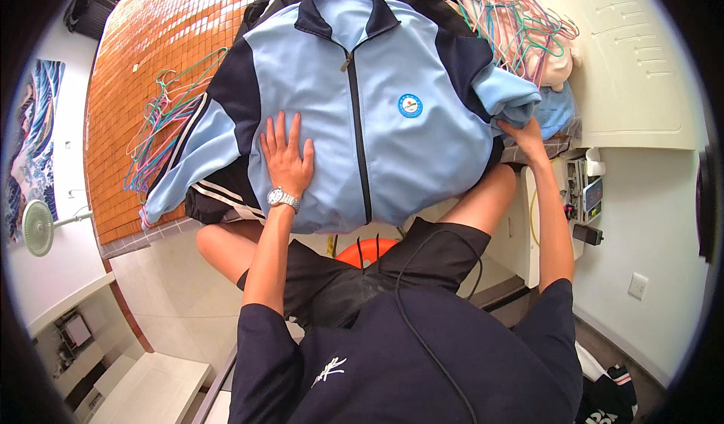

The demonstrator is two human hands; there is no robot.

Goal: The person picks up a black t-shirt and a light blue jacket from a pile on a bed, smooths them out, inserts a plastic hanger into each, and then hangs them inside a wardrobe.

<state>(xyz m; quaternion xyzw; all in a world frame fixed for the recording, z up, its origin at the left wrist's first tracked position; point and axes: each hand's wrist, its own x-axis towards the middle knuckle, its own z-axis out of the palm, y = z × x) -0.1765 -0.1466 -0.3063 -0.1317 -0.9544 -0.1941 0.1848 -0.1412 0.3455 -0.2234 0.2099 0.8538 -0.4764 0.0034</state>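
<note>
A light blue and navy zip-up jacket (317, 84) lies front up, its zipper closed and its collar away from me. My left hand (287, 155), with a watch on the wrist, rests flat on the jacket's front, fingers spread. At the cuff end of the sleeve on the right (506, 93), which is bunched up, my right hand (523, 135) grips the fabric; its fingertips are partly hidden. The other sleeve (198, 147) stretches down to the left. Dark garments (220, 192) lie under the jacket.
Plastic hangers (169, 118) lie on the brown tiled mat (130, 73) at left. More hangers (503, 16) are heaped at upper right beside a pink plush toy (551, 67). A small fan (39, 227) stands at far left. A cable (418, 333) crosses my shirt.
</note>
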